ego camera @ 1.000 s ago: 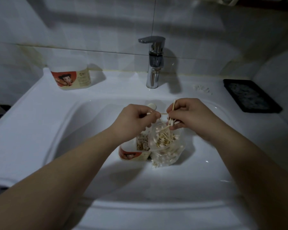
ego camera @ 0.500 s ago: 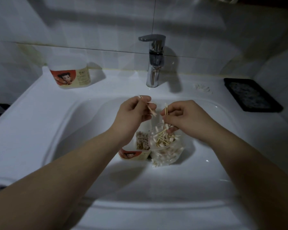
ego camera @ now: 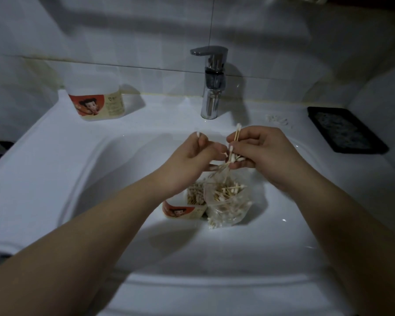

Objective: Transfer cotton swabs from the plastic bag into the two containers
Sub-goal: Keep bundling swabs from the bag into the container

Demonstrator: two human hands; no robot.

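Observation:
A clear plastic bag (ego camera: pixel 228 208) full of cotton swabs stands in the sink basin. Beside it on the left is a small container (ego camera: pixel 183 212) with a red cartoon label, partly filled with upright swabs. A second container (ego camera: pixel 96 103) of the same kind stands on the sink ledge at the back left. My left hand (ego camera: pixel 192 160) hovers above the basin container and pinches a cotton swab (ego camera: pixel 198 134) whose white tip sticks up. My right hand (ego camera: pixel 258 151) is above the bag and grips a small bundle of swabs (ego camera: pixel 234 144). The two hands nearly touch.
A chrome faucet (ego camera: pixel 211 85) stands at the back centre of the white sink (ego camera: pixel 55 167). A black tray (ego camera: pixel 344 130) lies on the ledge at the right. A few loose white bits (ego camera: pixel 277 119) lie on the ledge near it. Tiled walls close in behind.
My right hand has risen slightly and now holds its swab bundle higher and more upright. My left hand turned so its swab's tip points up. The bag and containers stayed put.

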